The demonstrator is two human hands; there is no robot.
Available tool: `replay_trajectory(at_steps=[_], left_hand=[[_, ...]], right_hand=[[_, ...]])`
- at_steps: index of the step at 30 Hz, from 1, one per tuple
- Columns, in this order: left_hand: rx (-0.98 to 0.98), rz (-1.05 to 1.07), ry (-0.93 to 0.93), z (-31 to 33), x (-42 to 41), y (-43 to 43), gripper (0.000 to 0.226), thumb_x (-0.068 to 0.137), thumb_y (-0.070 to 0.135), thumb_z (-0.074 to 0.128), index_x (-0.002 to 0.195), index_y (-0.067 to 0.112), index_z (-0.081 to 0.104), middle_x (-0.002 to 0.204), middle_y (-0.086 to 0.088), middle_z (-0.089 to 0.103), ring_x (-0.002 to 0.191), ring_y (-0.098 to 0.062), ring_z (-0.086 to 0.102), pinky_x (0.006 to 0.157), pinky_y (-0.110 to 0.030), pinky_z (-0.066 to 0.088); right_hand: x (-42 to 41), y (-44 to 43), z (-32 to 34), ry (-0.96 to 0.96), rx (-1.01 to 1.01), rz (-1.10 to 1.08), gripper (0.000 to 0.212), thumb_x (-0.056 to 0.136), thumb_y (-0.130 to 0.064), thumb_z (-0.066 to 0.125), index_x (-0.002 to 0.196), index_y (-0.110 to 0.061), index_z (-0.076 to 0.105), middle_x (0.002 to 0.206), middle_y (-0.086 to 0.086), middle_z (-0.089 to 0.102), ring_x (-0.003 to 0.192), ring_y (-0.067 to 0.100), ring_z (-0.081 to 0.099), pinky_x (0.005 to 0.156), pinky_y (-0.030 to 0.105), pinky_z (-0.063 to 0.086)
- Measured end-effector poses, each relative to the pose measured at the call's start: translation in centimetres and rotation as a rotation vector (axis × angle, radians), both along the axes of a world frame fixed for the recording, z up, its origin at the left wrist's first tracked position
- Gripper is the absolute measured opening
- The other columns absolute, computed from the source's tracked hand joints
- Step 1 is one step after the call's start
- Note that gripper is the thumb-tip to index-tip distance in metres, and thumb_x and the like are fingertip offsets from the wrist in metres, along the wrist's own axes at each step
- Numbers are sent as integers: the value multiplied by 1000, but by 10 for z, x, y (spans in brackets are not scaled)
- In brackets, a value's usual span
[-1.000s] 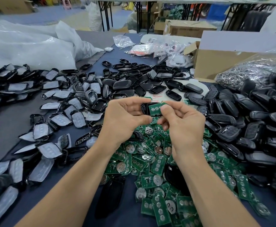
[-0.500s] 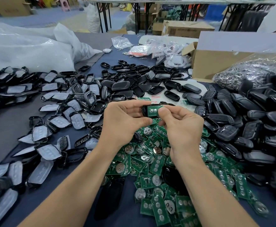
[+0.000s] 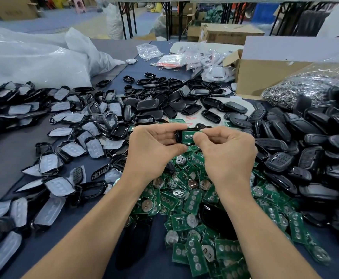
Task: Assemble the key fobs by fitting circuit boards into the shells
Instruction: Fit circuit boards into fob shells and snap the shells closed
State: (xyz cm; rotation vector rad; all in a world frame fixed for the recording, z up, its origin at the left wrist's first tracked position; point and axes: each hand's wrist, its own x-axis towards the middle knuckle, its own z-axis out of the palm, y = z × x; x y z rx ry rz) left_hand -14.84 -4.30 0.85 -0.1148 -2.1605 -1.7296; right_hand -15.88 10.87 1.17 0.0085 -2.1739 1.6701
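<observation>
Nearest, in the lower centre of the frame, a loose heap of green circuit boards [image 3: 194, 228] lies on the dark counter [image 3: 3, 164]. Just above it, mid-frame, the two hands meet. The left hand [image 3: 154, 150] has fingers and thumb curled round an open black shell [image 3: 178, 137], gripping it by one end. The right hand [image 3: 227, 156] pinches a single circuit board [image 3: 187, 135] between thumb and forefinger, with the board lying over the shell's cavity. The fingers hide whether it is fully seated.

The step in hand looks like seating this board. It would go best if the left hand holds the shell steady and level. The right hand should lay the board square to the cavity walls, one edge in first, then press it flat with even thumb pressure and no bending. A board that is tilted or reversed would probably ride up on the rim, so check the round contacts face the right way before pushing.

Farther off, black housings [image 3: 295, 150] are piled at the right and shells with grey button pads [image 3: 49, 137] at the left. A cardboard box [image 3: 265, 73] stands at the upper right.
</observation>
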Motion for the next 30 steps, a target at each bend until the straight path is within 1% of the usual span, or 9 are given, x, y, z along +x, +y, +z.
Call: replay_trajectory(at_steps=[1,3,6,11,16,23,26,30], left_hand=[[-4,-9,-7,-1,0,-1,47,71,1,90,100,38,83,92,15,81,85,-8,78,80,-22,62],[32,-36,-35,-2,-1,-1,42,76,5,82,103,37,83,93,8,82,80,-17,80,77,-29,64],[94,-49,-66,-5,-1,-1,39,82,2,78,103,35,83,94,1,82,79,-23,80,74,-33,65],[149,-47,-70,-3,-1,0,45,85,-5,75,95,38,84,87,-1,82,77,-21,80,72,-31,65],[181,-36,-69,-3,0,1,46,85,-11,76,90,34,85,83,-4,81,75,-19,79,71,-29,65],[208,-17,-81,-4,1,3,40,85,-10,76,94,29,84,88,-4,82,79,-23,80,71,-29,64],[226,-22,-88,-3,2,3,42,86,-10,76,91,30,85,87,-5,82,80,-23,80,71,-29,64],[231,-16,-97,-2,2,3,42,85,-10,76,90,31,85,86,-6,82,78,-25,80,71,-29,64]], right_hand=[[0,1,-1,-2,-3,2,26,78,-23,88,65,-38,71,64,-28,69,60,-3,69,62,11,53],[-1,2,-1,-7,-1,10,24,77,-23,88,67,-37,72,65,-29,69,61,-5,69,62,9,51],[-2,3,-1,-9,28,33,27,77,-22,89,64,-37,71,67,-29,69,62,-5,69,62,8,50],[-2,4,0,10,66,70,32,77,-20,90,60,-39,69,65,-26,70,61,-2,68,60,12,53],[-2,4,3,17,89,81,32,77,-20,90,60,-38,69,63,-25,69,56,-2,66,55,9,48],[-3,6,3,-3,108,97,26,77,-19,89,63,-33,73,62,-21,70,54,3,66,52,12,48],[-3,6,4,-16,114,105,27,77,-18,90,63,-34,73,63,-20,70,54,4,66,51,12,48],[-3,7,5,-14,108,118,34,77,-16,89,59,-36,69,59,-18,69,49,8,64,48,12,46]])
